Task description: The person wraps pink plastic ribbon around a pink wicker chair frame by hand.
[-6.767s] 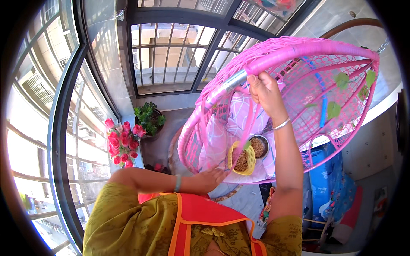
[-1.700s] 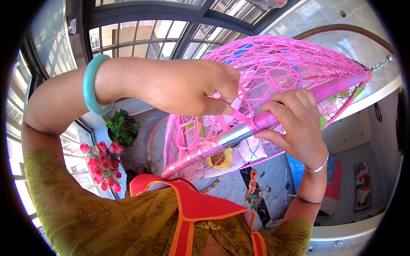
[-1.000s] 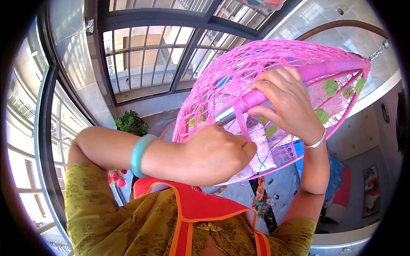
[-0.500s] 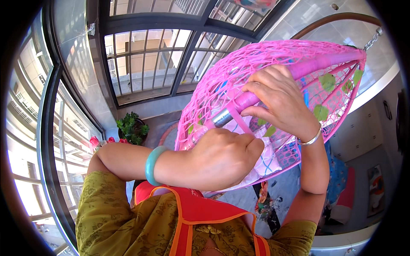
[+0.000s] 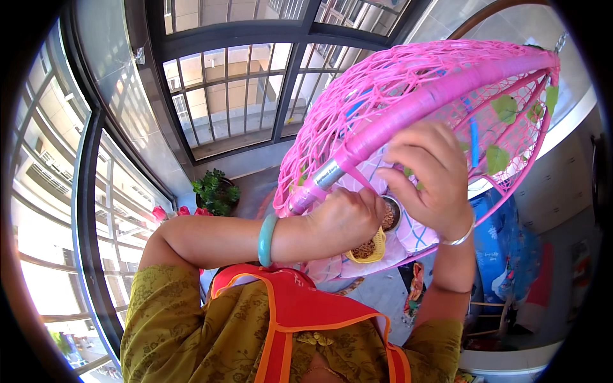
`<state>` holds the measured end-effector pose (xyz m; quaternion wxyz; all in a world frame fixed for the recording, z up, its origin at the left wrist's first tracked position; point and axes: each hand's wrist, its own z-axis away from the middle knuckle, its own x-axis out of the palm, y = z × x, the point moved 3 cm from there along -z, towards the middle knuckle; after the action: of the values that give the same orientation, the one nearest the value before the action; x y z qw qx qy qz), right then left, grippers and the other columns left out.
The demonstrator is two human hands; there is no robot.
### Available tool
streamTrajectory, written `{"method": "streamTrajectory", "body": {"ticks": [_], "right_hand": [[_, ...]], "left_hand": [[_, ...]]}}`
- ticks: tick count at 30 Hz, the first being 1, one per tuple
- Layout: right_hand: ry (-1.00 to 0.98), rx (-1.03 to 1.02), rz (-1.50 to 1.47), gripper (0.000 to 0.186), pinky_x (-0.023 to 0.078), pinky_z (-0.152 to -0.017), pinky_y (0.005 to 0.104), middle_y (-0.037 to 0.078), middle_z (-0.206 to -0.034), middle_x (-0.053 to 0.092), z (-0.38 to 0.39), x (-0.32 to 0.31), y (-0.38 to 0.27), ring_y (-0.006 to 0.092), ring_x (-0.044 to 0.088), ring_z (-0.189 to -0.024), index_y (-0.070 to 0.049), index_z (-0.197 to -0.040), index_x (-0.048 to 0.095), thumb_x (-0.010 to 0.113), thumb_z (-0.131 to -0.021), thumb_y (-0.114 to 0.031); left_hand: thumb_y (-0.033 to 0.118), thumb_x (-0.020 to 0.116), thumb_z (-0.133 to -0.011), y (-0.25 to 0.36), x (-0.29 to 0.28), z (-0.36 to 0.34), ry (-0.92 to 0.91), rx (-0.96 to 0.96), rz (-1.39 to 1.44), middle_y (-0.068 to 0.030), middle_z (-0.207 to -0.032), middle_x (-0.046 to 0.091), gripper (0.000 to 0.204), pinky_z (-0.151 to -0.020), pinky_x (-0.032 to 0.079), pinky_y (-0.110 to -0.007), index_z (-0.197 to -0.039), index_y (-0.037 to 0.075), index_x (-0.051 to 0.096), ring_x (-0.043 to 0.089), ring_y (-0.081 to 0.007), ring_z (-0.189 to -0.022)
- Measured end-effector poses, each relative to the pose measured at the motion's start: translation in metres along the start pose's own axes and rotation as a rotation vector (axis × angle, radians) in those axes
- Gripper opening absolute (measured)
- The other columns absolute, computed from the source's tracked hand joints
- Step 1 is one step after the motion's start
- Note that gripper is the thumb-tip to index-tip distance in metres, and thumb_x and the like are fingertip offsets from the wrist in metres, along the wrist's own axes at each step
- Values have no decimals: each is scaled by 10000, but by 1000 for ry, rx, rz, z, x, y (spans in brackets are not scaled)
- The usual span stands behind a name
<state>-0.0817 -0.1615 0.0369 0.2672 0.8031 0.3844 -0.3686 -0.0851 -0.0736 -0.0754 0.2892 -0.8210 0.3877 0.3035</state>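
Note:
A pink hanging basket chair (image 5: 357,96) with knotted netting is in front of me. Its rim tube (image 5: 440,96) is wrapped in pink strip, except for a short bare silver section (image 5: 327,173). From the wrapping's lower end, a pink strip (image 5: 363,177) runs into my left hand (image 5: 348,217), which is closed on it in a fist below the tube. My right hand (image 5: 435,179) is just under the wrapped tube, fingers curved and thumb apart, with nothing visible in it. The strip's far end is hidden by my left hand.
On the chair's pale checked cushion (image 5: 415,236) stand a yellow basket (image 5: 370,252) and a round metal bowl (image 5: 394,214), both holding brown bits. A potted plant (image 5: 216,191) and red flowers (image 5: 172,212) are at the left by barred windows. A chain (image 5: 560,43) holds the chair.
My right hand has come off the tube and opened below it. My left hand still grips the strip. The chair appears shifted rightward, and the yellow basket and bowl now show.

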Motion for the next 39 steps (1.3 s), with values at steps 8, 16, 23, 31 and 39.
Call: {"method": "streamTrajectory", "body": {"ticks": [8,16,23,31,39], "right_hand": [[40,608,-706,134,430,-540,271,81,-637,531,51,80,0,172,550,-580,9,-838,557,572,-837,-124],[-3,773,-1325,205,374,-512,196,-46,-645,478,53,82,1,46,445,-563,9,-849,576,546,-886,-190],[72,770,-1088,265,342,-498,176,-48,-680,493,54,74,-7,12,415,-570,-25,-1044,543,574,-870,-222],[62,810,-1196,272,285,-393,177,-60,-624,463,49,85,-2,6,341,-454,-42,-1021,564,580,-863,-263],[20,740,-1094,238,210,-392,173,-93,-563,319,31,91,23,-8,264,-441,-55,-991,552,559,-877,-264]], "left_hand": [[125,552,-598,12,15,12,-95,78,23,-65,-484,489,98,-356,350,-284,-523,63,549,488,-152,-416],[131,534,-655,55,40,40,-285,-64,23,-106,-696,568,356,-488,430,-325,-933,-91,539,557,-186,-586],[149,510,-697,69,10,69,-275,-137,112,-196,-915,580,489,-894,405,-416,-1095,-132,464,590,-264,-804],[128,518,-687,66,-32,122,-331,-168,171,-142,-854,582,395,-851,425,-380,-1015,-92,493,591,-239,-797],[80,492,-734,84,45,286,-922,-519,494,-151,-849,582,240,-802,441,-393,-966,22,470,575,-277,-864]]}}
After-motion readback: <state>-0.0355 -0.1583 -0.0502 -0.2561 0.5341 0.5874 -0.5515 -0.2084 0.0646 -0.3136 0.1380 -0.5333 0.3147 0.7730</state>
